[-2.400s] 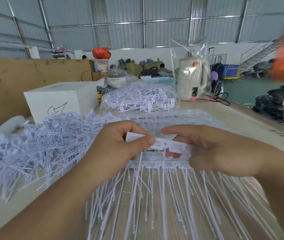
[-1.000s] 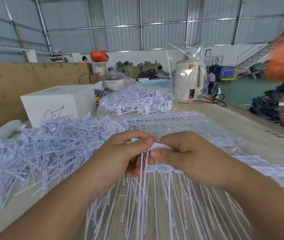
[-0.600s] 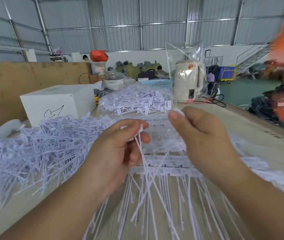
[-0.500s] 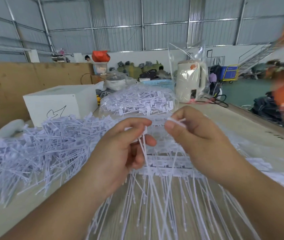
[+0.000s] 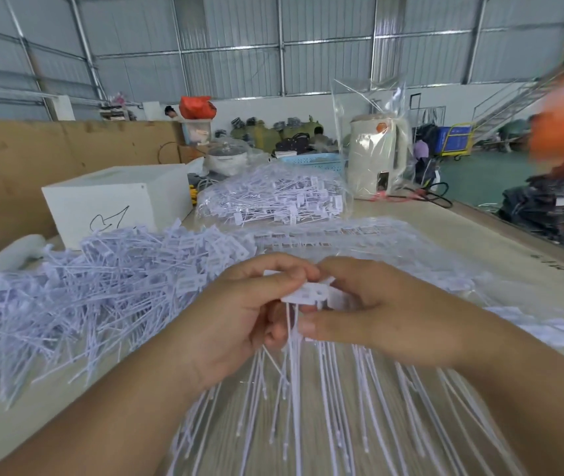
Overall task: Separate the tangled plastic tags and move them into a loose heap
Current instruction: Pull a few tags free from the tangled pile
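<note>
Both hands pinch one white tag head (image 5: 311, 293) between them: left hand (image 5: 236, 324) with thumb and curled fingers, right hand (image 5: 387, 314) likewise, above the table (image 5: 452, 228). Uncounted tag stems hang below. One loose heap (image 5: 85, 293) lies left; one bagged bundle (image 5: 273, 197) sits behind. One white box (image 5: 115, 197) bears a black scribble, unreadable. One kettle (image 5: 375, 156) stands bagged.

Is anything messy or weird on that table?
Only the expected mess: a jumbled heap of white tags sprawls on the left. The left hand and right hand pinch a tag head. Nothing looks broken or spilled.
</note>
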`<state>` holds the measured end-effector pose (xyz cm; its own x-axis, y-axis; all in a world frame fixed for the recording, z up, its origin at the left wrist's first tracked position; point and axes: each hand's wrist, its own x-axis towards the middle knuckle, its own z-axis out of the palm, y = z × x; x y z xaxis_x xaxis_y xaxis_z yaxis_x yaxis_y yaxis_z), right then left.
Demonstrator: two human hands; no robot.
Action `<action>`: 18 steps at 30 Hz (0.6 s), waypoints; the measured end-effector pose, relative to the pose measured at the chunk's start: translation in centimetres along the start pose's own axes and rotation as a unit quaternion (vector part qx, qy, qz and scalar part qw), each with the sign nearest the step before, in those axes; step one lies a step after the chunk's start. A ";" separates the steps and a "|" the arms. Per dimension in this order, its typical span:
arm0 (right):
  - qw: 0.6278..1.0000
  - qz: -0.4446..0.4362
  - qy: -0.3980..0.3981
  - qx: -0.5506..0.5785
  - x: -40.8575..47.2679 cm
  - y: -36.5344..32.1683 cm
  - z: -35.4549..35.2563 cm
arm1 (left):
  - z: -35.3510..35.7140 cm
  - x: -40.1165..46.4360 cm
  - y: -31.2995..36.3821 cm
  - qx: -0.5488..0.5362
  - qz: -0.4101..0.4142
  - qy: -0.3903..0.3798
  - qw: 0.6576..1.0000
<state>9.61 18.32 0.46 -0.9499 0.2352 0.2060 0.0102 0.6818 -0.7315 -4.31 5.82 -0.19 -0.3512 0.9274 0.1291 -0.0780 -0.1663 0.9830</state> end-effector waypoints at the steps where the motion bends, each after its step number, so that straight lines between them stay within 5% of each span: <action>1: 1.000 0.014 -0.004 -0.015 -0.1 -0.1 -0.4 | -0.3 0.1 0.1 -0.004 -0.002 0.001 1.000; 10: 0.999 0.002 -0.039 -0.018 0.0 -0.5 -0.5 | -0.6 0.2 -0.3 0.102 0.061 -0.016 0.993; 18: 0.977 -0.051 0.207 -0.030 0.5 -0.9 2.2 | 0.9 0.2 0.0 -0.077 0.082 0.115 0.987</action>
<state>8.39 16.32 -0.25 -0.7397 0.4149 0.5298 -0.0477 0.7530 -0.6563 -3.58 6.33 0.00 -0.5721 0.7861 0.2339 -0.1366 -0.3725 0.9179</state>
